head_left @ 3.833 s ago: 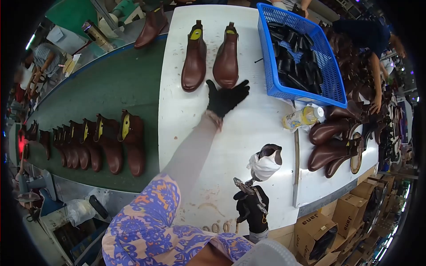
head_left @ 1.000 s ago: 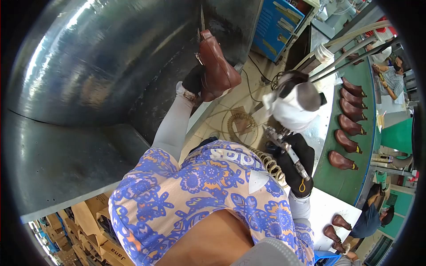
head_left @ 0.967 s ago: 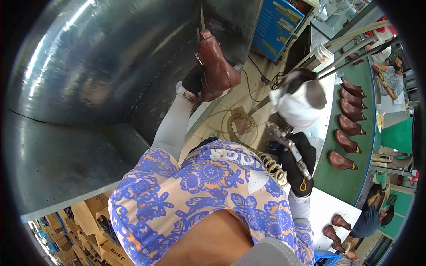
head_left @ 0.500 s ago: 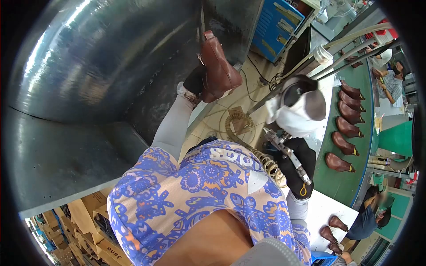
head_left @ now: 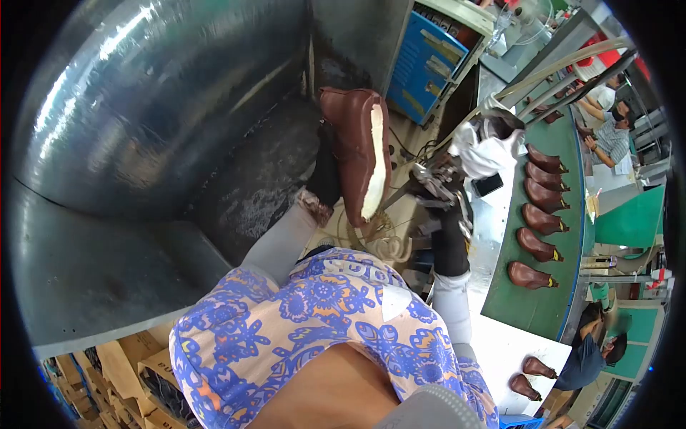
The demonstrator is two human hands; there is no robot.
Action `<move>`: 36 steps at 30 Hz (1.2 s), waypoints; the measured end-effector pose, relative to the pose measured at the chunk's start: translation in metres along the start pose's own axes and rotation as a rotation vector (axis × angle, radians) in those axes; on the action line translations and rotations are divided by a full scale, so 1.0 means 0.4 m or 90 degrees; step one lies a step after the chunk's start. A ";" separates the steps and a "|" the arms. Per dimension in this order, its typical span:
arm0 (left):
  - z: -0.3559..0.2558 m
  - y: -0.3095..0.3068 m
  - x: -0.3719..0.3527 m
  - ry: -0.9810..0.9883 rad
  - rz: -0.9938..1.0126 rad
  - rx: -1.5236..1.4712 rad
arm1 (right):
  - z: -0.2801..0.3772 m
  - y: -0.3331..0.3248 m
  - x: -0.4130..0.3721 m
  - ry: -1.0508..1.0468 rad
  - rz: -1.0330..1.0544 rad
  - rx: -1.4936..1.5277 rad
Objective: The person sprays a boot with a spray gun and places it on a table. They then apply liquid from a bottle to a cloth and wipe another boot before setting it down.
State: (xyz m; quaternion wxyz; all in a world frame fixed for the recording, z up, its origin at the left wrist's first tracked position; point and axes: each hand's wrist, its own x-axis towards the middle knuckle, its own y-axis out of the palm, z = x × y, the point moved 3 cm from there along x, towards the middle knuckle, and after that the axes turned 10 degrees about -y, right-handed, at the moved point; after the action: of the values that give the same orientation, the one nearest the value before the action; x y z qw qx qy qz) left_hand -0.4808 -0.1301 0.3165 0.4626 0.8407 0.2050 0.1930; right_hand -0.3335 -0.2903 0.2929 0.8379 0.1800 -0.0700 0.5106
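Observation:
My left hand (head_left: 326, 164), in a black glove, grips a brown leather boot (head_left: 351, 150) inside the dark metal booth's opening. A cream strip (head_left: 376, 161) along the boot is turned into view. My right hand (head_left: 449, 218), also black-gloved, is closed around a metal spray gun (head_left: 437, 184), blurred by motion. The gun is to the right of the boot, apart from it. Just beyond the gun is a dark round container wrapped in white cloth (head_left: 486, 154). A coiled hose (head_left: 389, 247) hangs below, between my arms.
The metal booth (head_left: 164, 107) fills the left side. To the right, a green conveyor (head_left: 511, 304) carries a row of brown boots (head_left: 544, 218). A phone (head_left: 488, 186) lies on the white table edge. Co-workers (head_left: 611, 136) sit across. Cardboard boxes (head_left: 125, 365) stand lower left.
My left hand has turned the boot so its cream strip shows. My right hand has moved the spray gun forward, up beside the cloth-wrapped container. Fewer boots show at the lower right.

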 end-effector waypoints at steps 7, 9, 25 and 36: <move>0.022 0.079 0.010 -0.094 0.195 -0.134 | 0.006 0.007 0.078 -0.001 0.001 0.115; 0.022 0.073 0.005 -0.120 0.193 -0.122 | 0.043 0.016 0.092 -0.055 0.004 0.194; -0.034 -0.109 0.016 0.103 -0.079 0.131 | -0.052 -0.053 0.074 0.047 -0.055 -0.037; -0.314 -0.216 0.094 0.351 -0.079 0.088 | 0.074 0.061 0.029 -0.042 0.132 -0.172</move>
State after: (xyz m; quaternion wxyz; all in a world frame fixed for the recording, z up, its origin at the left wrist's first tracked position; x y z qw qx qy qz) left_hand -0.5282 0.0193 0.3101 0.3420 0.7718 0.3865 0.3715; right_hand -0.3477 -0.2816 0.3294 0.7943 0.0745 -0.1839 0.5742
